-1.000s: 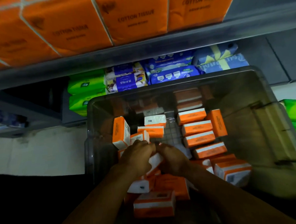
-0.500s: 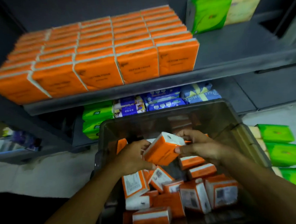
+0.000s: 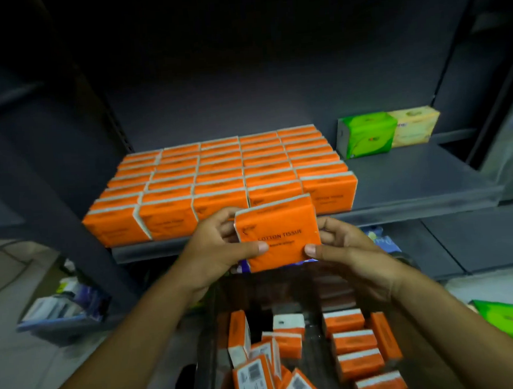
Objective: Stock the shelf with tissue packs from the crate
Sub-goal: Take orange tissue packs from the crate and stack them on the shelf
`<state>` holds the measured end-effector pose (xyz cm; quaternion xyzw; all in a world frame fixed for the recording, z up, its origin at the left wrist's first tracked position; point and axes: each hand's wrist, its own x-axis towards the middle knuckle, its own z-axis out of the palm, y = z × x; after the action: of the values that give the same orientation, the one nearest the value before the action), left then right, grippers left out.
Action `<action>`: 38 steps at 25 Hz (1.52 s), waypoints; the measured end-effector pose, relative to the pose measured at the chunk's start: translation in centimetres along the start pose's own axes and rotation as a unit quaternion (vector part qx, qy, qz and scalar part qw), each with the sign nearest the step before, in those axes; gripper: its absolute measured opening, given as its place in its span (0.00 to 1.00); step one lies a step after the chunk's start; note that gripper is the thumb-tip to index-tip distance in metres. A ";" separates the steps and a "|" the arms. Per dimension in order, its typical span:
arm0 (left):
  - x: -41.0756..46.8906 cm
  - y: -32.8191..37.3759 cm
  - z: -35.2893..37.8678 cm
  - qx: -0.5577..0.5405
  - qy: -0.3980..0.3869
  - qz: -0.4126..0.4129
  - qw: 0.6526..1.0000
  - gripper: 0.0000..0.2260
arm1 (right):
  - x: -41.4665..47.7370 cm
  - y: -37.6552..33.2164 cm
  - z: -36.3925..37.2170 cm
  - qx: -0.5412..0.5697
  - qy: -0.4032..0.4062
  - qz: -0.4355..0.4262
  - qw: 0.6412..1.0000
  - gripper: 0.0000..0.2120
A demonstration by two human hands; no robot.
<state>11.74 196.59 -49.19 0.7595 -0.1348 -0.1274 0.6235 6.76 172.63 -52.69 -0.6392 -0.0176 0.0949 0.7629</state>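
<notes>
The held tissue pack (image 3: 278,233) is bright orange with dark lettering, like the stocked packs (image 3: 218,172) on the dark grey shelf (image 3: 412,183), which are orange with whitish edges. At the shelf's right end sit a green pack (image 3: 365,135) and a pale yellow pack (image 3: 415,128). Below the shelf, the loose packs (image 3: 356,340) are orange and white, some seemingly barcode-printed.

Shop or its stockroom, by look of it; dark metal shelf (image 3: 412,186) on slotted upright (image 3: 121,133); identical orange tissue packs (image 3: 218,172) faced up in tight rows, five across, many deep; green pack (image 3: 365,135) and pale yellow pack (image 3: 415,128) beside them; plastic crate (image 3: 210,354) of loose stock below; more green packs (image 3: 508,321) on pale floor at right; bin of small packaged goods (image 3: 59,311) at lower left.
</notes>
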 end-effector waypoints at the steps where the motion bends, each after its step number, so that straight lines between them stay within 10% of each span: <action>1: 0.4 1.7 -0.5 -0.019 0.004 0.013 1.000 0.29 | 0.4 -1.3 0.4 -0.006 0.005 -0.018 1.000 0.21; 9: 1.7 8.6 -3.2 -0.094 0.048 0.069 0.992 0.23 | 2.9 -9.7 3.5 -0.014 0.090 -0.161 0.983 0.21; 38: 22.8 1.2 -27.3 0.001 0.429 -0.011 0.903 0.12 | 41.5 -7.1 20.4 -0.211 0.140 -0.134 0.958 0.12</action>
<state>42.80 212.98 -43.40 0.7431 0.1542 0.2040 0.6184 45.38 198.26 -45.91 -0.7841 -0.0160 -0.1044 0.6116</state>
